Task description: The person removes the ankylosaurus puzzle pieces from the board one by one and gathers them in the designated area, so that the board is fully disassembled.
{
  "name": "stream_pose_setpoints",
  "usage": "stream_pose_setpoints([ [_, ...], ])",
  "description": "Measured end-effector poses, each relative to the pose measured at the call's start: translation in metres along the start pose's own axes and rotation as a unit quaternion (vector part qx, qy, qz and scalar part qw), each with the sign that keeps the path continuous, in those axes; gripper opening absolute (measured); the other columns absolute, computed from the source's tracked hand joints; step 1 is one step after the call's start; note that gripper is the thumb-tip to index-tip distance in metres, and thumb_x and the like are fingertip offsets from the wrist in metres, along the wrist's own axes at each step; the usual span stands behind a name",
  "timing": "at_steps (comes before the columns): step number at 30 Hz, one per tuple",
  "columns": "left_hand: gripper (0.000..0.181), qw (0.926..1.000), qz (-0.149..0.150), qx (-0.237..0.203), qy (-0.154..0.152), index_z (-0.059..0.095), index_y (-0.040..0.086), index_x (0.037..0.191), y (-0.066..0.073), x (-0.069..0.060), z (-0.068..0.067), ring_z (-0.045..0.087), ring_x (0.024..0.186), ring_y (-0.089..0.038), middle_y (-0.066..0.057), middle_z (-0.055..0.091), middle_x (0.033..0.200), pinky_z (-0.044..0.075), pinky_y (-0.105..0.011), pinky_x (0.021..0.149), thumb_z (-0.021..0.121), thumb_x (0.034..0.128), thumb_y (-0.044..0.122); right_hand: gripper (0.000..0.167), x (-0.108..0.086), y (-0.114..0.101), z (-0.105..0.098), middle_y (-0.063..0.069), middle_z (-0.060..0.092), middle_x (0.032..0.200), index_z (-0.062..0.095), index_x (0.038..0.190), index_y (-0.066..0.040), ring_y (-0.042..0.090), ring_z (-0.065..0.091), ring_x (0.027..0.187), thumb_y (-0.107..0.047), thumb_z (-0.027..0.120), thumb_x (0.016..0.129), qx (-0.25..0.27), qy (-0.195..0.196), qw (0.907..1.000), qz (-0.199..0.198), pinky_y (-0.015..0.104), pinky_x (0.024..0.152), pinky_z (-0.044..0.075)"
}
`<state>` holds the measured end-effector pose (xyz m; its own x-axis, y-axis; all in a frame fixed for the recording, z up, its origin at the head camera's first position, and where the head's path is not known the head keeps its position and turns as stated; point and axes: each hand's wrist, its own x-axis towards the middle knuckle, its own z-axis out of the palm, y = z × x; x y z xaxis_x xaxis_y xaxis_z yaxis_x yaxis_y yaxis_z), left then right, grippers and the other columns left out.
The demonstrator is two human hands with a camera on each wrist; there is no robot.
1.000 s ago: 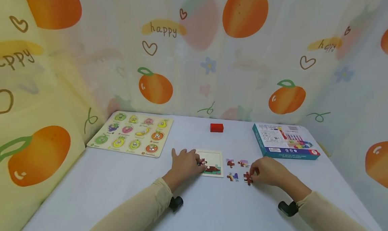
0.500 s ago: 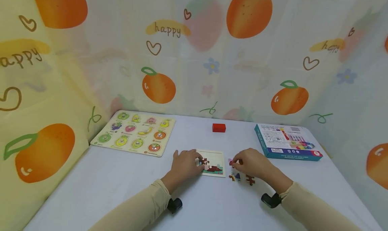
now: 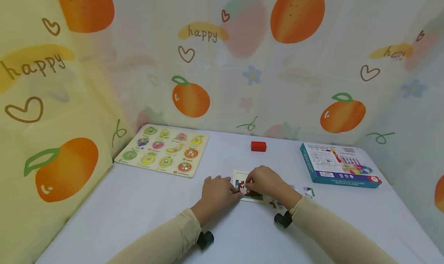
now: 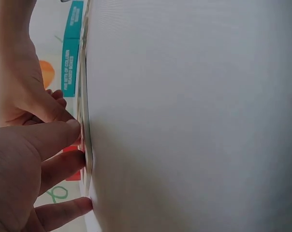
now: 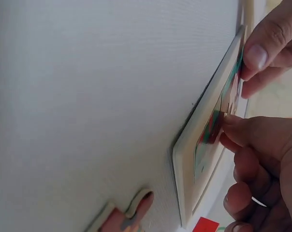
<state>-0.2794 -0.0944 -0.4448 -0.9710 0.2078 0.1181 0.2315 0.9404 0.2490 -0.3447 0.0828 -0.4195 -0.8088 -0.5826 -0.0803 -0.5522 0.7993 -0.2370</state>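
Observation:
A small framed jigsaw board (image 3: 252, 199) lies on the white table, its lower part filled with dark red and green pieces. At its left side the left hand (image 3: 216, 196) rests with extended fingers on the frame edge and pieces; the left wrist view shows its fingertips (image 4: 77, 153) on the board's edge. Over the board, the right hand (image 3: 268, 182) pinches a small piece between thumb and index finger, mostly hidden by the fingers. In the right wrist view that hand (image 5: 267, 159) touches the picture surface. Loose pieces (image 3: 276, 204) lie right of the board, partly under the right wrist.
A fruit puzzle board (image 3: 161, 150) lies at the back left. Behind the small board stands a red block (image 3: 258, 146). At the back right is a teal-edged box (image 3: 341, 165). Another loose piece (image 3: 309, 192) lies near the right forearm.
The right hand has moved left from the loose pieces to the board, now pinching a piece there. The left hand stays at the board's left side. The head view has shifted slightly.

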Motion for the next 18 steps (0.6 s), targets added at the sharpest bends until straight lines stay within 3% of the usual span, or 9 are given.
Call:
stream_pose_setpoints([
  [3, 0.03, 0.9999, -0.004, 0.004, 0.01, 0.079, 0.031, 0.072, 0.005, 0.002, 0.001, 0.065, 0.088, -0.026, 0.005, 0.068, 0.088, 0.04, -0.059, 0.091, 0.068, 0.0835, 0.056, 0.007, -0.001, 0.001, 0.001, -0.014, 0.059, 0.066, 0.078, 0.083, -0.019, 0.012, 0.051, 0.072, -0.025, 0.075, 0.086, 0.003, 0.002, 1.0, -0.001, 0.031, 0.068, 0.047],
  [7, 0.048, 0.9996, -0.018, 0.021, 0.012, 0.059, 0.023, 0.052, 0.011, 0.007, 0.003, 0.06, 0.068, -0.023, 0.005, 0.051, 0.065, 0.041, -0.058, 0.091, 0.067, 0.0825, 0.059, 0.006, 0.0, 0.0, 0.002, -0.015, 0.058, 0.065, 0.076, 0.081, -0.021, 0.011, 0.051, 0.072, -0.025, 0.075, 0.085, 0.004, -0.004, 1.0, 0.004, 0.029, 0.066, 0.046],
  [13, 0.048, 0.999, -0.028, 0.035, 0.004, 0.052, 0.022, 0.051, 0.018, 0.012, 0.004, 0.058, 0.062, -0.022, 0.003, 0.047, 0.059, 0.041, -0.058, 0.091, 0.068, 0.0828, 0.054, 0.008, 0.001, -0.003, 0.0, -0.015, 0.056, 0.065, 0.072, 0.076, -0.023, 0.01, 0.051, 0.068, -0.023, 0.072, 0.084, -0.012, 0.004, 0.9999, -0.003, 0.027, 0.061, 0.046],
  [18, 0.05, 0.9984, -0.029, 0.048, -0.008, 0.053, 0.02, 0.051, 0.021, 0.015, 0.001, 0.062, 0.067, -0.025, -0.001, 0.055, 0.063, 0.042, -0.058, 0.093, 0.07, 0.0821, 0.056, 0.006, -0.001, -0.003, -0.009, -0.014, 0.056, 0.065, 0.074, 0.079, -0.022, 0.01, 0.05, 0.066, -0.025, 0.071, 0.083, -0.036, 0.014, 0.9992, 0.007, 0.027, 0.059, 0.045],
])
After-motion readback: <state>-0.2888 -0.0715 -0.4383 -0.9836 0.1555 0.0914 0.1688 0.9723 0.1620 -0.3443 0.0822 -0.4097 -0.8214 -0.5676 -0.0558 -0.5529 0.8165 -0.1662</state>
